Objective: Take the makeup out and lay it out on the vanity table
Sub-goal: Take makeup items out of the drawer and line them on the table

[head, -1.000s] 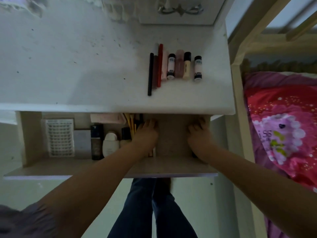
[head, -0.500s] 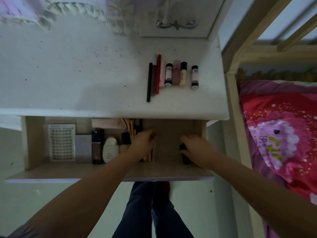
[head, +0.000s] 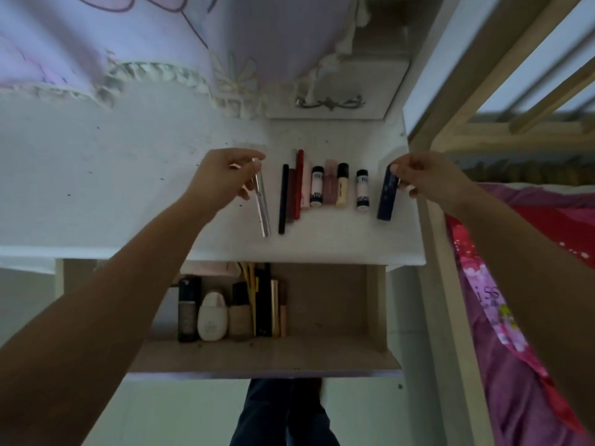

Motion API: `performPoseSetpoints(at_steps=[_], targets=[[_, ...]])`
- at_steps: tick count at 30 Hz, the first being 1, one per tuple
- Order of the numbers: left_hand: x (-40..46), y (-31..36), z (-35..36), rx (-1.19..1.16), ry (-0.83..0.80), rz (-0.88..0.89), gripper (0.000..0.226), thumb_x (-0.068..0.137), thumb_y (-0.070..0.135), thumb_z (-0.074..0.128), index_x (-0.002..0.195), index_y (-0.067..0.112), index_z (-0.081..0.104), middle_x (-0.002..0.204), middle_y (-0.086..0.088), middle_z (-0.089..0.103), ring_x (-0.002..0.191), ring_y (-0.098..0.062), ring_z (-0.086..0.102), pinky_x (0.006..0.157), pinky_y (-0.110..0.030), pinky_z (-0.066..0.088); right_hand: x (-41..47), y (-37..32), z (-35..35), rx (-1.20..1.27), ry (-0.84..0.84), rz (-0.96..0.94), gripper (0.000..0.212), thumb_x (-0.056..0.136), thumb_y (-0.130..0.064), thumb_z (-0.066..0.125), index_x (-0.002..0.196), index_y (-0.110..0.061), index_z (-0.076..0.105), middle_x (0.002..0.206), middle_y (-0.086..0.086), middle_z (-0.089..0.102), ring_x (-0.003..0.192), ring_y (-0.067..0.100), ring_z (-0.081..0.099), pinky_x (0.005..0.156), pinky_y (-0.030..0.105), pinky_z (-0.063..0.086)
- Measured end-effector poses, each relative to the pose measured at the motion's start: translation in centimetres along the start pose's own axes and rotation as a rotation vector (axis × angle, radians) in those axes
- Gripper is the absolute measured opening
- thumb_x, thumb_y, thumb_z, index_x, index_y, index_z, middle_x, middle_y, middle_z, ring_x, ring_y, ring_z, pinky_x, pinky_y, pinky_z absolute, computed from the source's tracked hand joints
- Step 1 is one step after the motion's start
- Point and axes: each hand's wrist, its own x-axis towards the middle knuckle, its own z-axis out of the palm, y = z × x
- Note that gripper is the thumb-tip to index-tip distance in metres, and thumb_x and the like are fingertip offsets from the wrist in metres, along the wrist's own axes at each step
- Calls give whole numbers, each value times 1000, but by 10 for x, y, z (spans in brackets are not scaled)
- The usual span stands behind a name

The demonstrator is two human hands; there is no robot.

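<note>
White, speckled tabletop (head: 128,175) carries a row of makeup (head: 322,188): a black pencil, a red pencil, pale tubes and small black-capped bottles lying side by side, between the two hands. Left hand (head: 225,180) is at the left end of that row, its fingers (head: 254,165) pinching the upper end of a slim clear stick (head: 262,204) whose lower end points toward the tabletop's front edge, just beside the black pencil. Right hand (head: 425,178) is at the right end, its fingers (head: 397,170) gripping the top of a dark blue tube (head: 386,196), just right of the last small bottle; whether either item touches the surface I cannot tell. Below both hands the open drawer (head: 322,352) holds more makeup standing in its left part: a dark bottle, a white rounded bottle, a beige jar with black cap, yellow-handled sticks and a gold tube. Right of the right fingers lies a pink and red bed cover (head: 502,317).
</note>
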Motion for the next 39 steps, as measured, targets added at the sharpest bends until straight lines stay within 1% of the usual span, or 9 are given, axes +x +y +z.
performPoseSetpoints(at_steps=[7, 11, 14, 17, 21, 25, 29, 35, 39], targets=[[51, -18, 37, 86, -17, -77, 21, 92, 10, 55, 109, 8, 67, 71, 0, 60, 56, -9, 54, 52, -11, 50, 31, 8, 30, -11, 51, -30, 22, 95, -19, 53, 110, -8, 64, 79, -8, 56, 64, 2, 52, 49, 10, 43], [52, -21, 47, 53, -6, -73, 19, 92, 13, 56, 106, 8, 67, 73, 0, 61, 59, -14, 57, 64, -25, 54, 30, 6, 34, -20, 92, -137, 21, 94, -4, 51, 110, -1, 64, 78, -16, 50, 56, -19, 51, 53, 0, 37], [48, -24, 45, 87, 17, -68, 23, 92, 16, 55, 113, 12, 63, 77, 4, 59, 59, -11, 56, 63, -21, 51, 29, 10, 35, 9, 118, -152, 23, 96, -3, 48, 112, 5, 61, 74, -11, 48, 53, -18, 50, 54, 0, 37], [40, -28, 38, 90, 20, -77, 28, 92, 15, 53, 120, 17, 58, 78, 6, 57, 60, -9, 57, 60, -16, 45, 21, 16, 32, 13, 143, -146, 25, 97, -6, 46, 118, 3, 58, 75, -5, 50, 57, -13, 52, 55, 2, 39], [19, -35, 28, 118, -22, -68, 33, 94, 14, 48, 126, 20, 54, 89, 3, 60, 65, -8, 59, 60, -13, 44, 8, 24, 27, -55, 121, -134, 30, 97, -16, 46, 126, -12, 54, 106, 3, 56, 83, 12, 55, 64, 18, 46], [4, -39, 26, 19, -59, -85, 37, 96, 10, 46, 133, 14, 50, 104, -6, 62, 77, -9, 63, 63, -10, 52, 1, 22, 29, 35, 106, -85, 33, 97, -11, 47, 129, -11, 50, 112, 10, 53, 81, 19, 56, 67, 27, 51], [-5, -32, 35, 11, -109, -60, 37, 97, 9, 45, 133, 10, 50, 104, -6, 62, 86, -15, 63, 80, -24, 54, -4, 18, 32, 53, 122, -57, 31, 95, -5, 47, 126, -7, 51, 110, 10, 52, 73, 13, 56, 64, 19, 51], [-7, -23, 40, 40, -122, -38, 34, 96, 7, 44, 129, 7, 54, 95, -2, 60, 78, -7, 59, 72, -16, 52, -11, 20, 34, 69, 137, -44, 29, 95, -2, 48, 124, -2, 52, 108, 11, 52, 71, 10, 55, 66, 19, 51], [-8, -22, 38, 71, -121, -50, 38, 97, 11, 45, 135, 8, 48, 104, -4, 60, 84, -8, 60, 66, -12, 51, -15, 17, 33, 78, 116, -49, 29, 93, -2, 50, 122, -4, 54, 103, 10, 55, 73, 9, 57, 82, 35, 53]])
